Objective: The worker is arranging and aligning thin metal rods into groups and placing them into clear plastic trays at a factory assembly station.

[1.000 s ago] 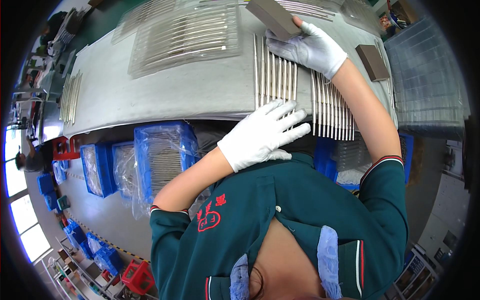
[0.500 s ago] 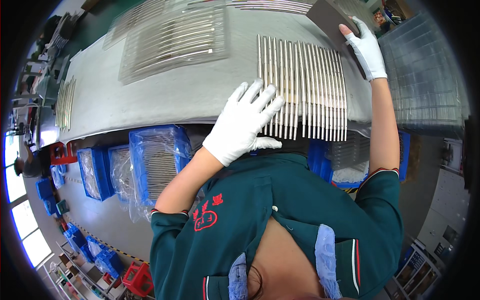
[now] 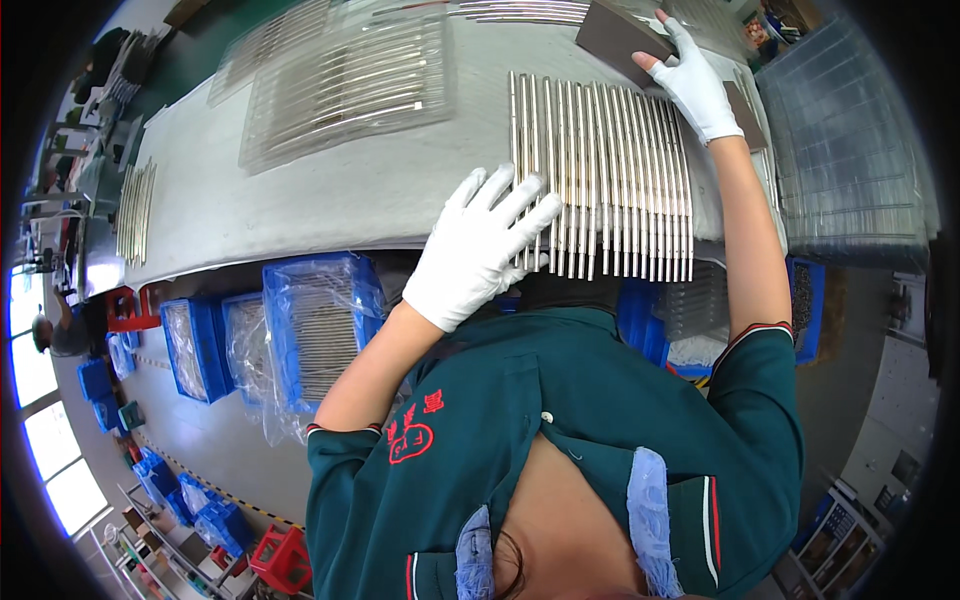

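My left hand [image 3: 478,243], in a white glove with bare thumb and fingertips not distinguishable, lies with fingers spread over the left end of a row of slim silver metal rods [image 3: 605,170]. Its thumb is beside the near ends of the rods, partly hidden by them. Beyond the row's far right corner, my right hand [image 3: 697,92], gloved in white with bare thumb and index tips, is closed across a long brown bar [image 3: 617,42]. Thumb and index finger reach along opposite edges of the bar. The hand covers the bar's middle.
Clear plastic trays of rods [image 3: 345,85] lie at the table's left back. More rods [image 3: 135,212] are at the far left, others [image 3: 525,10] at the back. Stacked clear trays [image 3: 850,150] stand at right. Blue bins [image 3: 315,325] are below the front edge.
My right hand and the brown bar have shifted left and away from me. The left thumb has drawn in toward the near rod ends, while the left fingers stay over the row.
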`<state>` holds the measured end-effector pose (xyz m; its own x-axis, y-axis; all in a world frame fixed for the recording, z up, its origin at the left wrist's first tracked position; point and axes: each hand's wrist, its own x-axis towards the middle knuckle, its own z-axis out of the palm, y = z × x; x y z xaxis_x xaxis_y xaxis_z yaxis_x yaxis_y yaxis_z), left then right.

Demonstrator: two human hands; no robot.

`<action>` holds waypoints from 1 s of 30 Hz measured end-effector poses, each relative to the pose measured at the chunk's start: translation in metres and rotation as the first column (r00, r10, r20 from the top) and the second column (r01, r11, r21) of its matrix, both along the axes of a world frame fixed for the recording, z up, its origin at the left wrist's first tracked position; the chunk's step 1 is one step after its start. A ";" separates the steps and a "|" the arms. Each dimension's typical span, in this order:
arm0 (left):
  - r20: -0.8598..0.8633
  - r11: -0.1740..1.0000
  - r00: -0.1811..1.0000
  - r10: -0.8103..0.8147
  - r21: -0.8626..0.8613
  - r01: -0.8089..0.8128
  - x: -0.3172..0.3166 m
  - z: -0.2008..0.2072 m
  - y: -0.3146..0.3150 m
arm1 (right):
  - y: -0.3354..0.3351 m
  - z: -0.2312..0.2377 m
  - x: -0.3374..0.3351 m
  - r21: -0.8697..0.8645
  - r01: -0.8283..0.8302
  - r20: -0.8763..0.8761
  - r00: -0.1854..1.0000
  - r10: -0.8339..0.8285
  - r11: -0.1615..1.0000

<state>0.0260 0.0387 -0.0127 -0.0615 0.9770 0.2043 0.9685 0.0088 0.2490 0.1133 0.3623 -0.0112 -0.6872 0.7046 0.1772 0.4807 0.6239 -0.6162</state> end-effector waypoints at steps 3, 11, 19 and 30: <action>0.000 1.000 1.000 0.006 0.024 -0.006 -0.003 -0.002 -0.004 | -0.008 0.000 0.006 0.001 -0.004 -0.070 0.998 0.004 1.000; -0.007 0.999 1.000 0.027 0.025 -0.027 -0.007 0.001 -0.010 | -0.010 -0.002 0.009 0.162 0.112 0.040 0.992 -0.120 0.980; -0.010 0.999 0.999 0.043 0.026 -0.043 -0.013 0.001 -0.018 | -0.007 -0.018 0.013 0.088 0.096 -0.145 0.986 -0.083 0.991; 0.022 0.999 1.000 -0.009 0.050 0.008 -0.008 -0.001 -0.014 | -0.009 -0.022 0.013 0.282 0.078 -0.190 0.982 -0.024 0.956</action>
